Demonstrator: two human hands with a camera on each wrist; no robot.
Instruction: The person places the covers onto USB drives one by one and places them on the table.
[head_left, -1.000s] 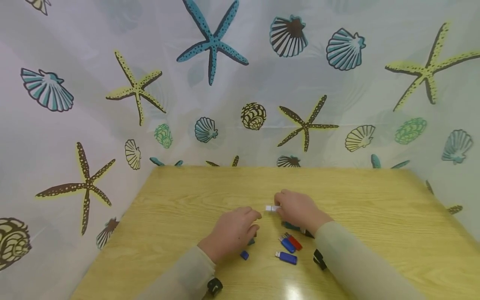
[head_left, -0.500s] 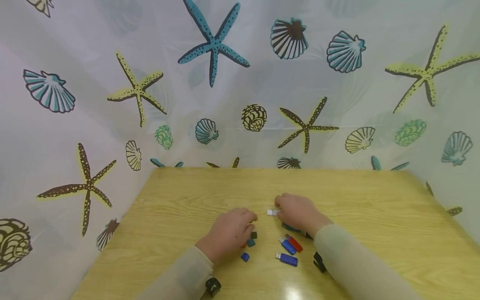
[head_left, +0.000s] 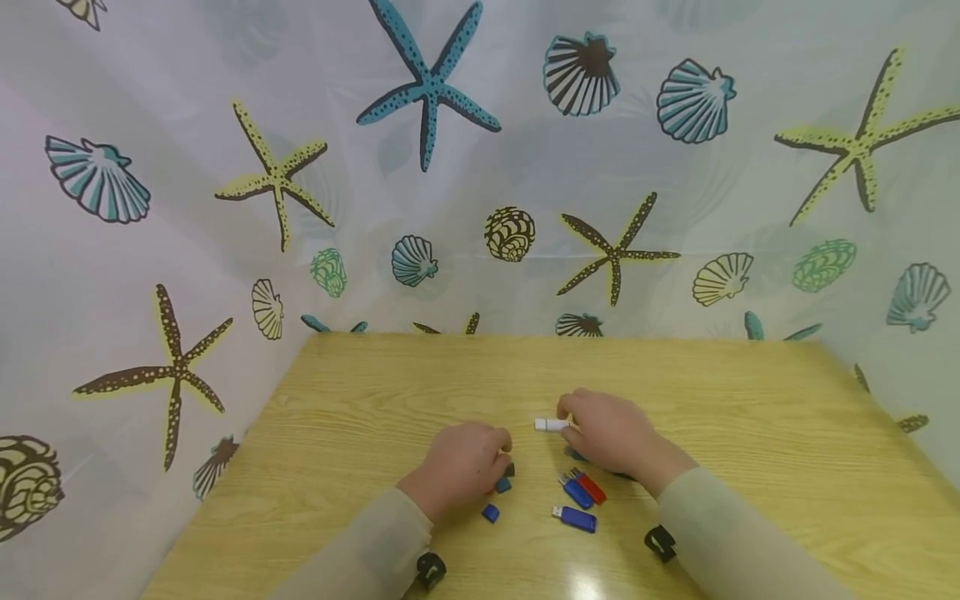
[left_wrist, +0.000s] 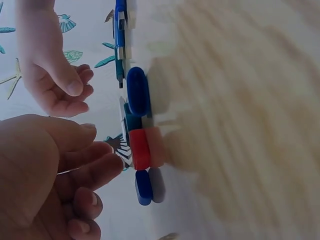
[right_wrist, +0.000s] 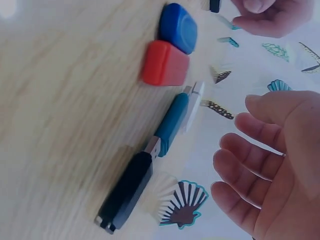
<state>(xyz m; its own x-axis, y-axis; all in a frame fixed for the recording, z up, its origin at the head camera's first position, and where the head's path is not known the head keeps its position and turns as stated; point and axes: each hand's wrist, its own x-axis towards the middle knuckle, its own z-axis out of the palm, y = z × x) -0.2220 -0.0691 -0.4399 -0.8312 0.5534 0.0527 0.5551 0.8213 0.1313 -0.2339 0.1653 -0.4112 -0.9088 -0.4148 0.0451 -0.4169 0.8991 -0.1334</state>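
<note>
A white USB stick [head_left: 551,425] with a line across it lies on the table, just left of my right hand [head_left: 611,429]. That hand's fingers are loosely bent and hold nothing in the right wrist view. My left hand [head_left: 467,465] hovers on the left with relaxed fingers, also holding nothing. Beside it are small caps: a blue cap [head_left: 491,513], a teal cap [head_left: 503,484], a dark cap [head_left: 510,470] and a red cap [left_wrist: 140,150]. A teal USB stick [right_wrist: 172,122] and a black USB stick [right_wrist: 127,190] lie below my right hand, mostly hidden in the head view.
Two blue USB sticks, the nearer blue stick [head_left: 575,518] and the farther blue stick [head_left: 576,492], lie with a red USB stick [head_left: 588,487] between my forearms. A shell-patterned curtain [head_left: 480,183] encloses the wooden table [head_left: 420,375] at the back and sides.
My right hand has let go of the white USB stick and drawn back to the right. The stick now lies by itself. My left hand has shifted slightly left and nearer.
</note>
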